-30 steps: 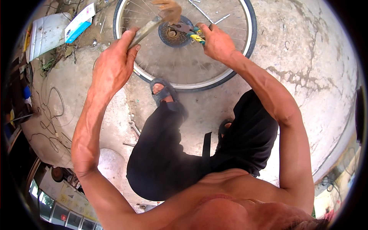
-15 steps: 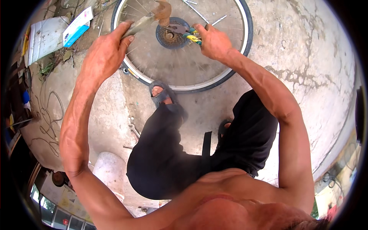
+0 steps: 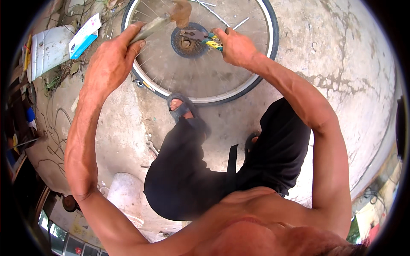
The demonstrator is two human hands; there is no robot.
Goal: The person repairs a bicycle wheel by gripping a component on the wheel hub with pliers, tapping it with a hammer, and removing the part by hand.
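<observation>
Two hands: your left hand (image 3: 106, 64) clamped round the hammer (image 3: 164, 21), right hand (image 3: 238, 48) round the pliers (image 3: 200, 36).
Wheel (image 3: 272, 30): at your 12 o'clock.
Cogs (image 3: 179, 48): apparently your hammering spot.
Blow: probably calls for steady pliers.

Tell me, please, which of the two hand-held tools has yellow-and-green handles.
It is the pliers in the right hand, over the sprocket of the bicycle wheel; the hammer in the left hand has a dull, greyish handle instead.
</observation>
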